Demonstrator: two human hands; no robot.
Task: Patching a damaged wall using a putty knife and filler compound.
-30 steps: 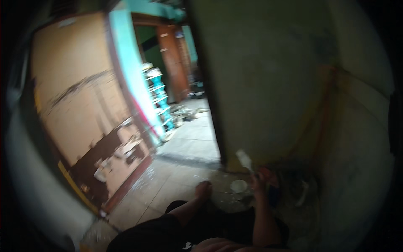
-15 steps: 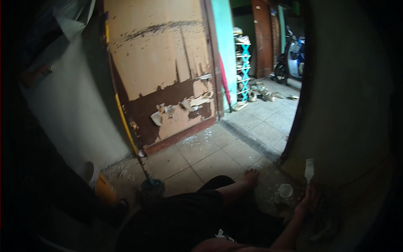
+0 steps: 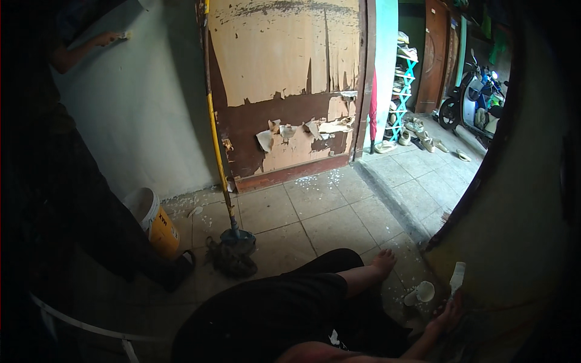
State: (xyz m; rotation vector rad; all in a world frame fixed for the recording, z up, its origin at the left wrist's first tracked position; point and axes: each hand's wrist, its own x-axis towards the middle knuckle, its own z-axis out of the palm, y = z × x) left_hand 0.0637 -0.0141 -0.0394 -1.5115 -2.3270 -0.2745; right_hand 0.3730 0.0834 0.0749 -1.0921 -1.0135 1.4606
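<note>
The right fingers (image 3: 454, 306) grasp a flat paintbrush (image 3: 458, 276) by its handle, pale head above them. It looks light, probably best gripped there. The left fingers are out of view.

1. Peeling door (image 3: 272, 63): top cut off.
2. Left of door: co-worker (image 3: 78, 193), head lost in shadow.
3. Right of door: motorbike (image 3: 472, 101), rear hidden by wall (image 3: 535, 181).
4. Right, nearer than door: brush (image 3: 457, 277), handle partly behind fingers (image 3: 447, 316).
</note>
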